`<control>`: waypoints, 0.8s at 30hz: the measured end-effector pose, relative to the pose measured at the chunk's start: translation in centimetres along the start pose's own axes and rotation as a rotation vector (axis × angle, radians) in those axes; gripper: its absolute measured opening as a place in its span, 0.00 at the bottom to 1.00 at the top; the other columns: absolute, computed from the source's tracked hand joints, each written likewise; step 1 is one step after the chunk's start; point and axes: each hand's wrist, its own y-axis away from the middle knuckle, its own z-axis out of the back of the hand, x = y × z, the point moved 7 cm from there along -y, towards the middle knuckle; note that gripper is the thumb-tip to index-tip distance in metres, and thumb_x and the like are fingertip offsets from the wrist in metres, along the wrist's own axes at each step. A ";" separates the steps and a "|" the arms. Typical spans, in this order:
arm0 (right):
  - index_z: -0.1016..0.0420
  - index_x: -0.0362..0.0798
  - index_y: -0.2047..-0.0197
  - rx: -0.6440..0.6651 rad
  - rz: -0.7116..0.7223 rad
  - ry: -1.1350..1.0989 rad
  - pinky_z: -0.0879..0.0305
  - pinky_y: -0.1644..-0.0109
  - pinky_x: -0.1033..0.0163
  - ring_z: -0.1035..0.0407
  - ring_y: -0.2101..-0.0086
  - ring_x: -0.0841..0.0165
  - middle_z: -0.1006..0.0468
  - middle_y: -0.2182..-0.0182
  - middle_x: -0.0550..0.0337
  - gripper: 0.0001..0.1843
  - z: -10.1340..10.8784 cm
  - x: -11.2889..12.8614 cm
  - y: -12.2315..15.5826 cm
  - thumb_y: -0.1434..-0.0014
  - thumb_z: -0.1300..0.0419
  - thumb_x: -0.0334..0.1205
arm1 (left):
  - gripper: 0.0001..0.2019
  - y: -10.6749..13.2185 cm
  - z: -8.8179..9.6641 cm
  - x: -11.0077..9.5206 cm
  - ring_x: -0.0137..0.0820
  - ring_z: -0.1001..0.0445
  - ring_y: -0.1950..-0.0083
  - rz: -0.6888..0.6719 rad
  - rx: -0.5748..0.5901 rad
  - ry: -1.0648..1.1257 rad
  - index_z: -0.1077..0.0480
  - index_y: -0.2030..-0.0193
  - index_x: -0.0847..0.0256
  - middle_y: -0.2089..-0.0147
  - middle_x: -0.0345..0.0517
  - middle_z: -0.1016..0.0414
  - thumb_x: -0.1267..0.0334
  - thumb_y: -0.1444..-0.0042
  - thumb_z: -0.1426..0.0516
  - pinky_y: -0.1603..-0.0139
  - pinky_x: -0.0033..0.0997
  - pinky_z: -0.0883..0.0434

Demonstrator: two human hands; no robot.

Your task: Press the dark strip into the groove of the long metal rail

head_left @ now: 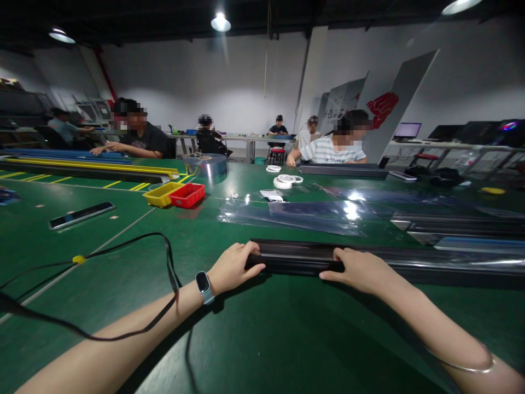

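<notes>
A long black profile strip (297, 258) lies across the green table (262, 334) and runs off to the right edge of the view. My left hand (234, 266) grips its left end, thumb on the near side and fingers over the top. Further right along the same strip, my right hand (356, 269) is closed round it in a similar pinch. Part of the fingers of both hands is hidden behind the strip. Clear film seems to cover the strip's right part.
Clear plastic sleeves (315, 214) lie beyond the strip, with more black profiles (455, 224) at right. Red (187, 195) and yellow (161, 195) bins, white rings (287, 180) and a phone (82, 215) stand farther off. A black cable (123, 335) crosses my left forearm. Co-workers sit opposite.
</notes>
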 end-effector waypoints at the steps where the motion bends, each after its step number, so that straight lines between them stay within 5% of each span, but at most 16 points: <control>1: 0.31 0.46 0.61 -0.004 0.005 0.011 0.40 0.69 0.57 0.32 0.68 0.57 0.28 0.67 0.49 0.38 0.1 0.1 0.0 0.57 0.57 0.71 | 0.13 0.0 0.0 0.0 0.33 0.34 0.59 0.000 -0.001 -0.002 0.40 0.57 0.57 0.59 0.43 0.33 0.54 0.47 0.49 0.56 0.34 0.37; 9: 0.29 0.45 0.62 -0.034 0.046 0.072 0.40 0.67 0.56 0.32 0.68 0.56 0.27 0.68 0.47 0.40 0.4 0.8 0.0 0.56 0.60 0.72 | 0.13 -0.1 -0.2 -0.2 0.33 0.34 0.61 -0.034 0.020 -0.049 0.37 0.60 0.58 0.63 0.44 0.30 0.52 0.45 0.51 0.58 0.34 0.38; 18: 0.30 0.48 0.60 -0.114 0.407 -0.147 0.39 0.64 0.61 0.32 0.65 0.62 0.26 0.66 0.53 0.30 3.4 8.9 0.0 0.53 0.52 0.65 | 0.14 -0.1 -0.2 0.1 0.33 0.33 0.61 -0.024 0.022 -0.067 0.34 0.61 0.59 0.64 0.45 0.30 0.52 0.45 0.52 0.59 0.34 0.38; 24: 0.30 0.47 0.58 -0.262 0.429 -0.195 0.38 0.59 0.59 0.31 0.63 0.60 0.25 0.65 0.51 0.30 3.0 10.3 -0.4 0.54 0.48 0.63 | 0.13 -0.2 -0.1 -0.1 0.33 0.33 0.60 -0.022 0.025 -0.034 0.35 0.60 0.58 0.63 0.44 0.29 0.53 0.46 0.50 0.58 0.34 0.38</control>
